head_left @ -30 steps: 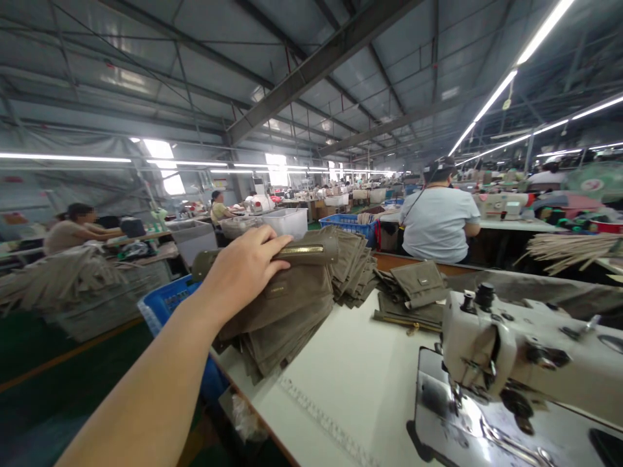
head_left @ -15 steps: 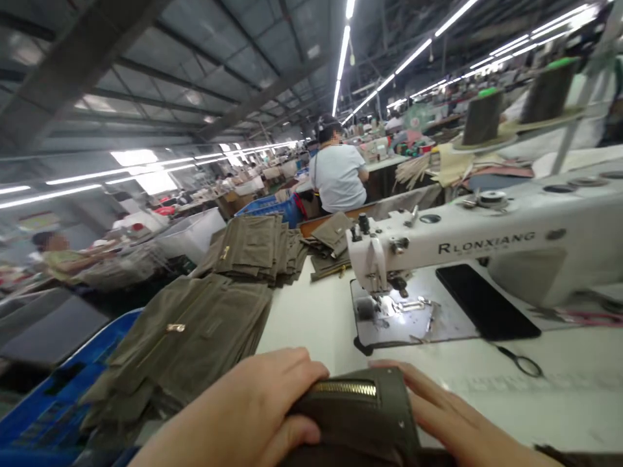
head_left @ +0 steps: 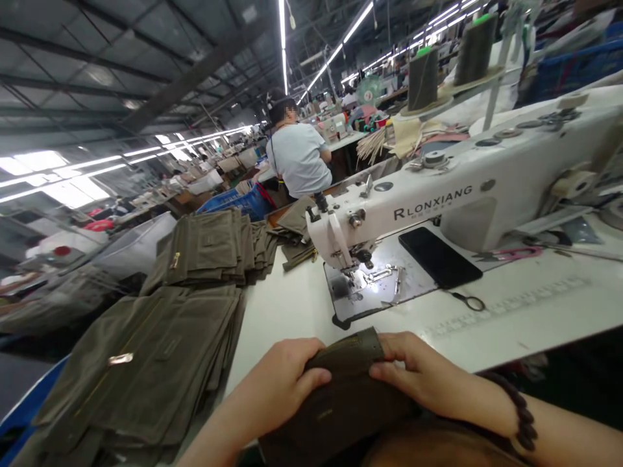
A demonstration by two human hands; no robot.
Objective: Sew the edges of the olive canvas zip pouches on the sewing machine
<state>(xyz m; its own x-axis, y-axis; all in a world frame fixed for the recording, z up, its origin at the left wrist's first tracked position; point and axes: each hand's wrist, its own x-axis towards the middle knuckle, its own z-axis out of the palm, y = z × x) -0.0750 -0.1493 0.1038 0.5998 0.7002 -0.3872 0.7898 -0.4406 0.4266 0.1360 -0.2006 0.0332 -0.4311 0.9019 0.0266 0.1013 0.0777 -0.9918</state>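
A dark olive fabric piece (head_left: 335, 408) with a zipper along its folded upper edge is held up at the table's front edge. My left hand (head_left: 282, 376) pinches its left side between thumb and fingers. My right hand (head_left: 413, 370) grips the upper right corner, thumb on the near face. Its lower part hangs in shadow below. Just beyond stands a white sewing machine (head_left: 428, 188), its needle area over a metal plate (head_left: 384, 285). To the left lie stacked olive fabric panels (head_left: 146, 363) with zippers, and a second stack (head_left: 209, 243) behind them.
On the machine bed lies a black phone (head_left: 440, 256), with small black-handled scissors (head_left: 470, 301) by it and pink-handled snips (head_left: 511, 253) to the right. A ruler scale (head_left: 511, 311) runs along the table. Thread cones (head_left: 423, 78) stand behind the machine. A person (head_left: 299, 155) sits ahead.
The view has swung right, so the machine and stacks appear further left. The fabric piece has tilted, its zipper now less exposed, and my right hand's thumb now shows on the near face.
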